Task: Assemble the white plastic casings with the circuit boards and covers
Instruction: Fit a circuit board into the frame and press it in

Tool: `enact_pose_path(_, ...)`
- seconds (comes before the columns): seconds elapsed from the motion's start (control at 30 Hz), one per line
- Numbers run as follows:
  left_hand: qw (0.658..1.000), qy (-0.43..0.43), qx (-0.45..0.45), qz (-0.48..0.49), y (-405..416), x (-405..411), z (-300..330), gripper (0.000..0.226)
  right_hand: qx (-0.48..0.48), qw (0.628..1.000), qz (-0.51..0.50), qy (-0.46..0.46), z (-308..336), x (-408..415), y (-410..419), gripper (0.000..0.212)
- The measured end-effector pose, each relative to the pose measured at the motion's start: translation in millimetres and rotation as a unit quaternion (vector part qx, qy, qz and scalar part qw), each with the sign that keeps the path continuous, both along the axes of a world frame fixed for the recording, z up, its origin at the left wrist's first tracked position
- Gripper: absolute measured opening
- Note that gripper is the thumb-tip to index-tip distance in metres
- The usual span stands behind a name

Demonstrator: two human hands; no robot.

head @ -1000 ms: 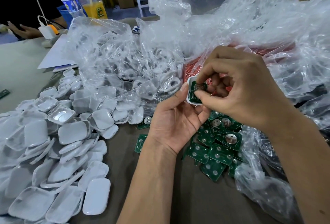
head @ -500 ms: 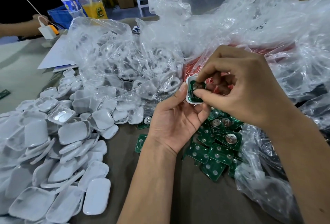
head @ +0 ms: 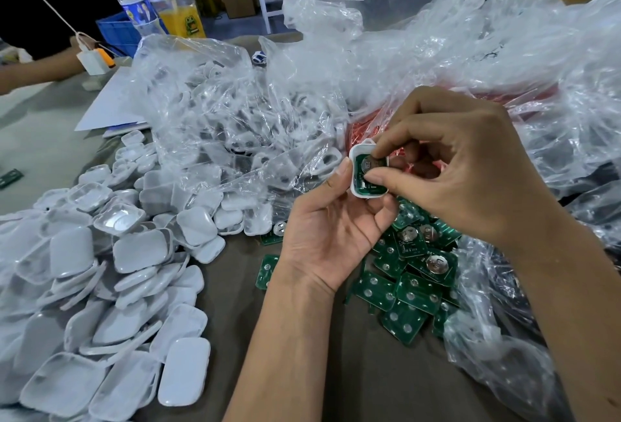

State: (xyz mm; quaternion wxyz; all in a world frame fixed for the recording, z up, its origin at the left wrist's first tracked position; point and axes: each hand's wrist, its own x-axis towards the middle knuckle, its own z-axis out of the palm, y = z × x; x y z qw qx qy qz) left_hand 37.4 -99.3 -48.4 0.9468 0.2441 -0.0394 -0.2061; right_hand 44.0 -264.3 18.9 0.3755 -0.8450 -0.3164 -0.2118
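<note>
The right hand (head: 460,166) covers part of the green board (head: 368,174) in the little white case (head: 354,172), so most of the board is hidden. The left hand (head: 332,236) hides the case's back. Both arms run off the bottom edge. The pile of white covers (head: 100,287) is cut off at the left. Parts inside the clear bags (head: 218,112) are too blurry to tell. More green boards (head: 410,290) slip under the arm.
</note>
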Motion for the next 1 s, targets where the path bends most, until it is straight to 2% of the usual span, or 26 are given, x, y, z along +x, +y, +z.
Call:
enact_pose_path(0.3, 1.000, 0.004, 0.009, 0.010, -0.9, 2.0, -1.2, 0.021, -0.006, 1.000, -0.028, 0.003, -0.5, 0.9, 1.5, 0.016)
enact_pose_path(0.67, 1.000, 0.016, -0.006, 0.017, -1.3, 1.7, 0.0, 0.034, 0.024, 0.997, -0.074, -0.012, 2.8, 0.8, 0.5, 0.036)
enact_pose_path(1.0, 0.999, 0.029, -0.015, 0.013, -1.4, 3.5, -1.4, 0.027, 0.023, 0.998, -0.061, -0.009, -0.3, 2.1, 1.1, 0.026)
